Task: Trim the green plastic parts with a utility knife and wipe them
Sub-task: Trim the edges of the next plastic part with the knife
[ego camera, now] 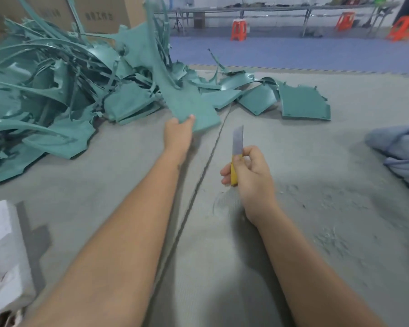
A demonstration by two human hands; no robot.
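Left hand [178, 132] reaches far-left and grips the near edge of a green plastic part [189, 100] — thumb on top, fingers under it. The part is a matte, slightly grainy sheet, long and curved, rising from the hand up toward the far pile

Right hand [250, 178] is wrapped round the yellow handle of a utility knife [236, 149]; flat grey blade sticks up and away, tip angled, clear of everything. The knife sits right of the held part, apart from it

Pile of green parts [57, 90] fills the far left: tangled thin curved strips, ragged flash edges, some glossy domed shells mixed with flat matte panels. A few separate panels [302, 102] lie flat to the right of the pile, wedge-shaped with raised rims and small tabs

Floor is a grey foam mat [316, 161], fine ribbed texture, one seam running near to far between the arms; pale shavings scattered on it near right

Crumpled blue-grey cloth [397, 152] at right edge. White block [3, 230] near left. Cardboard boxes [104, 13] behind the pile — orange plastic stools [239, 29] far back on blue floor
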